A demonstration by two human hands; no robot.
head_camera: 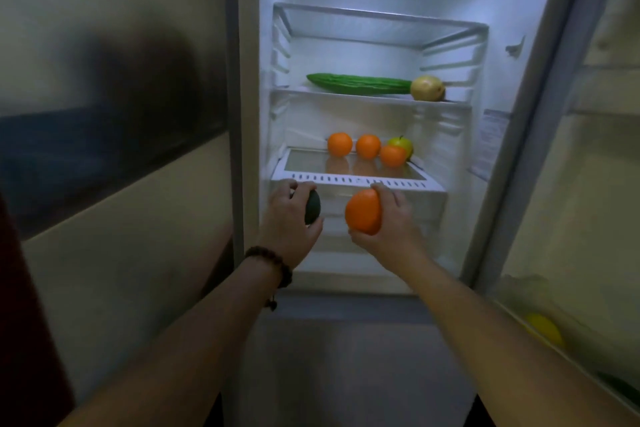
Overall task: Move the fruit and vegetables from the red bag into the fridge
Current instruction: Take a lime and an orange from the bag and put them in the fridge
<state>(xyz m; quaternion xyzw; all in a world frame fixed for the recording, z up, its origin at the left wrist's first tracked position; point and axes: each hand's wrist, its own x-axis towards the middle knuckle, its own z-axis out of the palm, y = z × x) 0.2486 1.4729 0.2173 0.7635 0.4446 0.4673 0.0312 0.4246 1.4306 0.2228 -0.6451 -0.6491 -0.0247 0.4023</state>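
Note:
The fridge (249,107) stands open in front of me, lit from the top. My left hand (289,218) grips a dark green avocado (312,207) just below the front edge of the lower glass shelf (353,179). My right hand (391,222) holds an orange (363,211) at the same height, a little to the right. On that lower shelf sit three oranges (340,144) and a green apple (403,143) toward the back. A long green cucumber (360,84) and a yellowish pear (427,88) lie on the middle shelf. The red bag is not in view.
The open fridge door (554,218) stands at the right, with a yellow fruit (543,329) in its lower bin. A closed cabinet front (121,114) fills the left. The top shelf (381,28) holds nothing. White drawers sit behind my hands.

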